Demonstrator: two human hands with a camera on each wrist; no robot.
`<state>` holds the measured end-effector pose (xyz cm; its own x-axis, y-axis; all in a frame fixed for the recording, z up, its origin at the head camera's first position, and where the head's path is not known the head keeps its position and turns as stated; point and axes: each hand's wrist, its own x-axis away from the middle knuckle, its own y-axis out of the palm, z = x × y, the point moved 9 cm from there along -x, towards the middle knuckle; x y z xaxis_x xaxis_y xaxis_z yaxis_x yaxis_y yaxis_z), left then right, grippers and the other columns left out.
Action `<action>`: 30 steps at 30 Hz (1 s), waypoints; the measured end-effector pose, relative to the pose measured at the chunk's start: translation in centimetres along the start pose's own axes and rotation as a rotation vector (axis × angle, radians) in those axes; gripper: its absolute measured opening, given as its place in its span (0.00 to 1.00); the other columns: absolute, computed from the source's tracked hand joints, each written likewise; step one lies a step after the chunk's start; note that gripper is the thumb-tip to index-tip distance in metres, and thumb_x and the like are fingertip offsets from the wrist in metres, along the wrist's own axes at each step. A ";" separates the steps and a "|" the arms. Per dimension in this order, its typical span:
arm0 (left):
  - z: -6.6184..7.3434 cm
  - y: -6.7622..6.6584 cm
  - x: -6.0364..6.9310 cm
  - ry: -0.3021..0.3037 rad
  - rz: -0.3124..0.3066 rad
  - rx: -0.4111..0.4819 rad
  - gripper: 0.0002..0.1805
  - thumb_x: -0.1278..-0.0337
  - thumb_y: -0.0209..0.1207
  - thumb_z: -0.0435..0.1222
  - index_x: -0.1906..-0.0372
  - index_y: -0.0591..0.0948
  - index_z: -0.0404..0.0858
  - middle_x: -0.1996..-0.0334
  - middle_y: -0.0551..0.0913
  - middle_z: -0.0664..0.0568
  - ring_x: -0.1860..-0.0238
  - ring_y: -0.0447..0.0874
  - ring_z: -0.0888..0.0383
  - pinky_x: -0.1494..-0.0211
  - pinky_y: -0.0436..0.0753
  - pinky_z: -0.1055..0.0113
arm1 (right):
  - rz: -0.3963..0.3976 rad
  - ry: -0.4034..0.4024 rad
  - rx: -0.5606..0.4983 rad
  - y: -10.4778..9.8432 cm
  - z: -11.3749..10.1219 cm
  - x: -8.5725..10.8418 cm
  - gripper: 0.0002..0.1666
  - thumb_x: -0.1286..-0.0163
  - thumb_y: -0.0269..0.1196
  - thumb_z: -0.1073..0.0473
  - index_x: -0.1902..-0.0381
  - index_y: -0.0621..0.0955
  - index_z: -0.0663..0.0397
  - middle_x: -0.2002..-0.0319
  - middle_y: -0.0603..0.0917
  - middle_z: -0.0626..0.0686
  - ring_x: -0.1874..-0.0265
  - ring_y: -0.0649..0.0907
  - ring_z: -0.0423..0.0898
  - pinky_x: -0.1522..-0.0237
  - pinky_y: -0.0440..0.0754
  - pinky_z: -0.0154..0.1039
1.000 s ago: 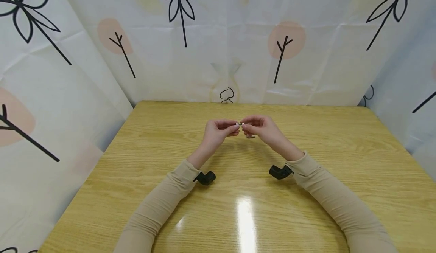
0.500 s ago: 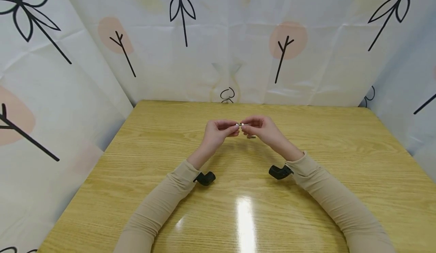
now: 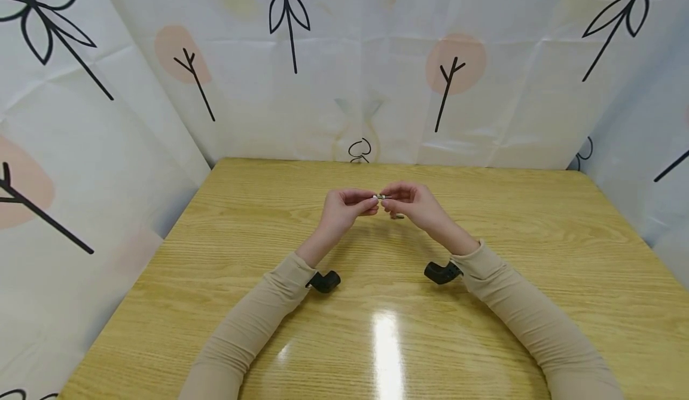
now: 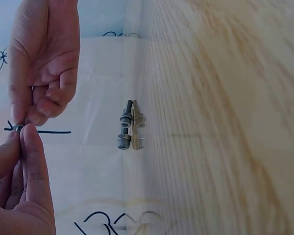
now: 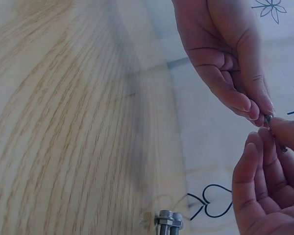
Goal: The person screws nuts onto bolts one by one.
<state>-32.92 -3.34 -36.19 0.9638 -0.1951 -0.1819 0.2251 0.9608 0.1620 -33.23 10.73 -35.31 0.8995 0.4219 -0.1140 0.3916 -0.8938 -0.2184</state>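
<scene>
In the head view, my left hand and right hand meet above the far half of the table. Between their fingertips is a small metal bolt, lying roughly level. My left thumb and fingers pinch one end, where a nut or head shows in the left wrist view. My right thumb and fingers pinch the other part; its tip peeks out in the right wrist view. Fingers hide most of the bolt. Beyond the hands, bolts with nuts and washers lie on the table, partly covered by my right hand in the head view.
The wooden table is glossy and reflects the bolts and a light. A patterned white cloth hangs behind it and along both sides. Black wrist mounts stick out below both sleeves.
Both hands stay in nearly the same place. The right fingers shift slightly at the bolt, and a bit more of its shank shows beside them now.
</scene>
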 end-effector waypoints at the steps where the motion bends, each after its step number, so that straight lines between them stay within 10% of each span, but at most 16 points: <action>1: 0.0 0.0 0.0 0.000 0.000 -0.003 0.12 0.44 0.63 0.25 0.56 0.82 0.21 0.64 0.84 0.33 0.67 0.87 0.51 0.55 0.87 0.55 | -0.005 0.000 0.006 0.1 0.0 0.0 0.18 0.31 0.63 0.58 0.52 0.79 0.69 0.59 0.79 0.72 0.60 0.81 0.63 0.55 0.82 0.58; 30: 0.2 0.1 0.2 -0.001 0.009 0.003 0.10 0.43 0.62 0.24 0.57 0.82 0.22 0.63 0.84 0.32 0.68 0.87 0.50 0.54 0.86 0.53 | 0.004 -0.017 -0.009 0.1 -0.2 0.0 0.17 0.31 0.62 0.60 0.50 0.78 0.67 0.56 0.77 0.75 0.58 0.78 0.68 0.56 0.81 0.60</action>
<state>-32.73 -3.34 -36.06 0.9658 -0.1869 -0.1799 0.2171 0.9619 0.1660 -33.10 10.61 -35.16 0.8978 0.4204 -0.1311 0.3895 -0.8971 -0.2087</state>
